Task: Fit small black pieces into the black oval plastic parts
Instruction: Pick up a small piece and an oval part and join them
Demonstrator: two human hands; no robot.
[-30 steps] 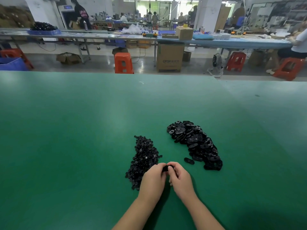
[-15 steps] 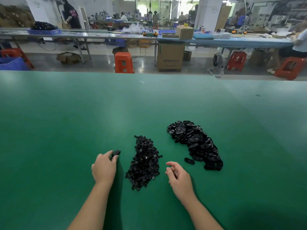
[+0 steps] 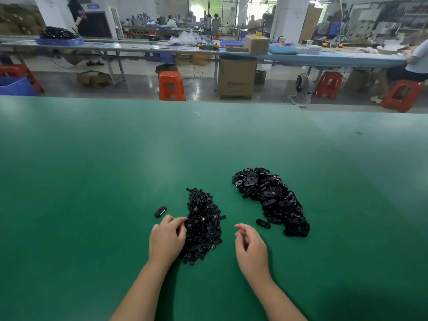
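A heap of small black pieces lies on the green table. To its right is a larger heap of black oval parts. One oval part lies alone left of the small pieces, and another loose oval part sits at the near edge of the oval heap. My left hand rests at the left edge of the small pieces with bent fingertips touching them; whether it pinches one is hidden. My right hand hovers between the heaps, fingers loosely curled, holding nothing.
The green table's far edge runs across the view. Beyond it are orange stools, a cardboard box, long benches and people at work. Bare green surface surrounds both heaps.
My hands parted from a shared grip. My left hand carried an oval part left, set it down, then came back right to the small pieces. My right hand barely moved.
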